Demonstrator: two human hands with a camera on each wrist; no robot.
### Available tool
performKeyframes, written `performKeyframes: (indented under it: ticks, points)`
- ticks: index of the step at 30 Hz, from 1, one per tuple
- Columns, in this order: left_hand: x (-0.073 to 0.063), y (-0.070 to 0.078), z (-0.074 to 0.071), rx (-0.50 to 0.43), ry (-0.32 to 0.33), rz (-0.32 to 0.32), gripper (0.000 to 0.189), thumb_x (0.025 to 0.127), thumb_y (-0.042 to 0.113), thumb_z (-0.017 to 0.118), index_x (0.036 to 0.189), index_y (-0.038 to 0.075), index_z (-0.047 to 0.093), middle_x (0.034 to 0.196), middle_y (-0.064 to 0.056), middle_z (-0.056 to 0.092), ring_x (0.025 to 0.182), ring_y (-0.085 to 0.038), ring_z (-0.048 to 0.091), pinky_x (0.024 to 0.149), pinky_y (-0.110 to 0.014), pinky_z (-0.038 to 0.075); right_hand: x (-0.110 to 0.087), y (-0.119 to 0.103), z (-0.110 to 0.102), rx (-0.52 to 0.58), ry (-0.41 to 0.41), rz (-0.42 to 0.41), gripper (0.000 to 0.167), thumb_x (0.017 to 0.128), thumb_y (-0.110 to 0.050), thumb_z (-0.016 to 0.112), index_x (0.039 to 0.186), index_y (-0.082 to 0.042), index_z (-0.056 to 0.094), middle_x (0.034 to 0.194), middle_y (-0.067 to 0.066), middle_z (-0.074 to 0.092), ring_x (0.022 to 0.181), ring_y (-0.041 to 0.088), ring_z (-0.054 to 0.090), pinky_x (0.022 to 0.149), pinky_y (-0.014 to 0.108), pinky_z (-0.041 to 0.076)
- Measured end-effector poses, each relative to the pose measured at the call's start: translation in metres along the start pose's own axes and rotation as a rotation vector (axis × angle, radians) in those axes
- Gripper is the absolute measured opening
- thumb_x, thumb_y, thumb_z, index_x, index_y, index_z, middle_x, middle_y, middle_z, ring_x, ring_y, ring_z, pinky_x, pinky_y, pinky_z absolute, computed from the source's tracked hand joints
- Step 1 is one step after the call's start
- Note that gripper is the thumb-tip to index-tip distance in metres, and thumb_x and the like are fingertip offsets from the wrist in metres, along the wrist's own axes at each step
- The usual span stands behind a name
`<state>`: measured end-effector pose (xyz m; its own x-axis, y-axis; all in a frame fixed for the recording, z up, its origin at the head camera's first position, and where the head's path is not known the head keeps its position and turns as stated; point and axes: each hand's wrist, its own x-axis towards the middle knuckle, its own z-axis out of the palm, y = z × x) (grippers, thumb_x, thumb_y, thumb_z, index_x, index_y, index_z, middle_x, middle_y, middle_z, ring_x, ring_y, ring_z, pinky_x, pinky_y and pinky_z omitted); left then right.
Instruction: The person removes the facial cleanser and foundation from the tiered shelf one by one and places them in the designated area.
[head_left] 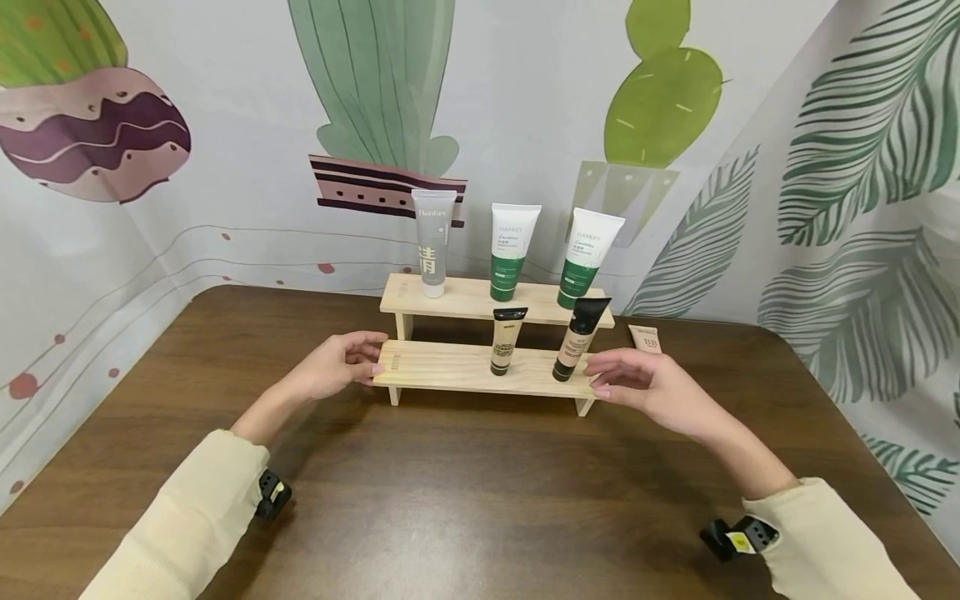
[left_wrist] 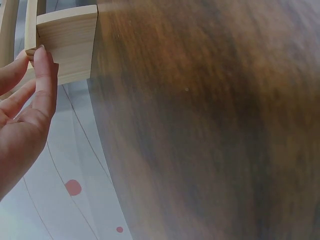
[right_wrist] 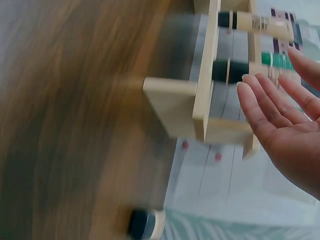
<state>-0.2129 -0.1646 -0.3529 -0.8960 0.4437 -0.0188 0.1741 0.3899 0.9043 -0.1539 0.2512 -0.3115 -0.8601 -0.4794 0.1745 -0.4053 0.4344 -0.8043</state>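
Observation:
A two-step pale wooden display rack (head_left: 442, 367) stands on the table. My left hand (head_left: 333, 365) pinches the left end of its lower board; the left wrist view shows thumb and finger at the board's corner (left_wrist: 31, 51). Near the board's right end, my right hand (head_left: 656, 387) is held with loosely bent fingers and grips nothing. Closest to it is a beige tube with black ends (head_left: 577, 340), tilted to the right on the lower board. Left of that tube stands a smaller gold tube with a black top (head_left: 507, 342).
On the upper board stand a grey translucent tube (head_left: 432, 242) and two white-and-green tubes, one in the middle (head_left: 512, 250) and one at the right (head_left: 588, 257). A beige BB tube (head_left: 646, 340) is on the table behind my right hand. Patterned cloth (head_left: 525, 125) hangs behind the table.

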Motion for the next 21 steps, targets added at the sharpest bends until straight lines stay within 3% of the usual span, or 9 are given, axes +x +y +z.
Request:
performKeyframes:
  ticks: [9,14,21]
  points:
    - [0.000,0.000,0.000,0.013,0.000,-0.004,0.045,0.087,-0.006,0.056,0.128,-0.015,0.038,0.107,-0.030,0.053,0.084,-0.023,0.059,0.072,-0.039,0.055,0.022,-0.011,0.037,0.073,-0.051,0.066,0.035,0.082,-0.006,0.067,0.115,0.004,0.058,0.110,0.019,0.060,0.098,0.027,0.060,0.075,0.031,0.055]
    - [0.001,0.000,0.000,0.015,-0.005,-0.016,0.045,0.087,-0.005,0.055,0.128,-0.014,0.038,0.108,-0.030,0.053,0.084,-0.023,0.059,0.072,-0.039,0.055,0.036,-0.012,0.053,0.077,-0.019,0.009,0.040,0.082,-0.002,0.067,0.118,0.009,0.054,0.114,0.022,0.058,0.102,0.032,0.057,0.086,0.035,0.050]
    - [0.002,-0.001,-0.001,0.021,0.000,-0.024,0.045,0.087,-0.006,0.055,0.129,-0.014,0.038,0.108,-0.029,0.053,0.084,-0.022,0.059,0.071,-0.034,0.056,0.051,-0.013,0.067,0.080,0.061,0.009,0.041,0.081,0.002,0.066,0.118,0.011,0.051,0.114,0.025,0.056,0.102,0.036,0.056,0.089,0.040,0.048]
